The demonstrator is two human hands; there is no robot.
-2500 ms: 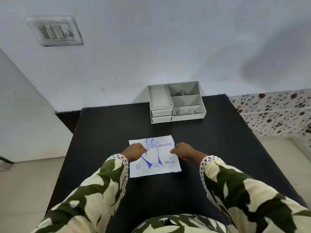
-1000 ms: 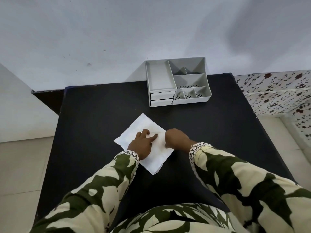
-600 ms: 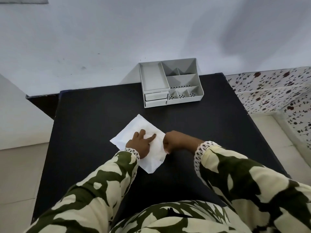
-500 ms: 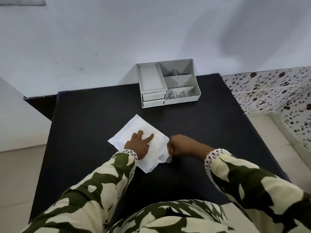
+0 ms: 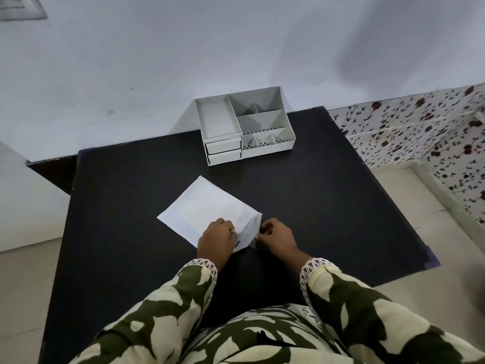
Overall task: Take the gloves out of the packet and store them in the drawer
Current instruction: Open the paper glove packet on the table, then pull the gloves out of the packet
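The white glove packet (image 5: 207,215) lies blank side up and turned diagonally on the black table (image 5: 131,195). My left hand (image 5: 216,239) pinches the packet's near right corner and holds it down. My right hand (image 5: 275,237) is just right of that corner, with its fingers closed on a thin clear film (image 5: 256,242) that sticks out of the packet's end and looks like a glove. The grey organiser (image 5: 262,143) stands at the table's far edge, and its two small drawers (image 5: 223,151), stacked at its front left, are shut.
The organiser's open top compartments hold nothing that I can see. A white wall rises right behind the table. Light floor shows to the left, and flower-patterned tiles are on the right. My camouflage sleeves cover the table's near edge.
The packet was flipped from its printed side to its blank side and turned diagonally. My left hand moved from flat on the packet to pinching its near corner, and my right hand drew film out at that end.
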